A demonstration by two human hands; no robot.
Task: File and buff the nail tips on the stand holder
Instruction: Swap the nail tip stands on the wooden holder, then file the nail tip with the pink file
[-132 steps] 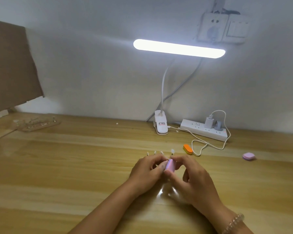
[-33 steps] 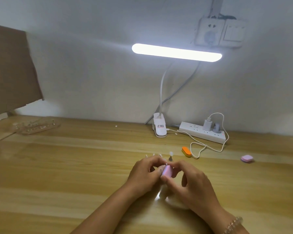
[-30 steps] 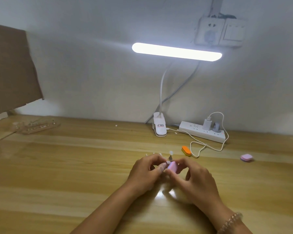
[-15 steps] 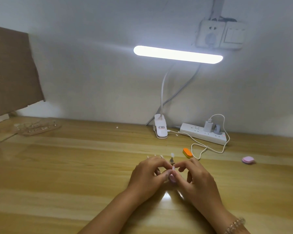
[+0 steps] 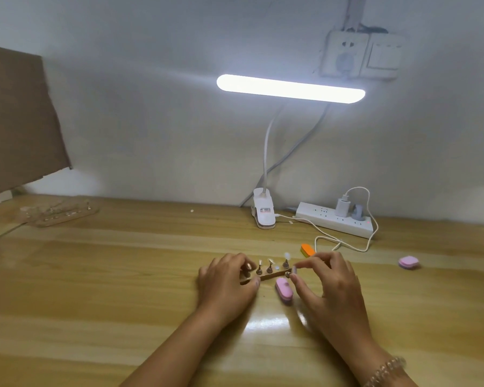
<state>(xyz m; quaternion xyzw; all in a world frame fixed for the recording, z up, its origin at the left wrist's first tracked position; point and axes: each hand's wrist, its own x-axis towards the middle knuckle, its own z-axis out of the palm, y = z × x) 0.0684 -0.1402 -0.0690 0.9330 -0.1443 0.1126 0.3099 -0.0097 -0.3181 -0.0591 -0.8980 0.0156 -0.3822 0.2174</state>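
Wooden desk (image 5: 123, 275): our left hand (image 5: 224, 283) pinches stand holder (image 5: 271, 275) steady; right hand (image 5: 330, 286) pinches its end nail tip (image 5: 294, 271), buffer (image 5: 283, 290) parked just beside.

We count two hands: left hand (image 5: 224, 283), right hand (image 5: 327, 286). Holders: two, the stand holder (image 5: 271, 275) between the hands, a second holder (image 5: 65, 215) far left. Buffer blocks: three (near pink block (image 5: 284, 290), far pink block (image 5: 408, 262), orange block (image 5: 307, 250)). One clip lamp (image 5: 264, 213); one power strip (image 5: 333, 222), two plugs (image 5: 342, 206). Mounted nail tips (image 5: 287, 255): at least three, exact count unresolved.
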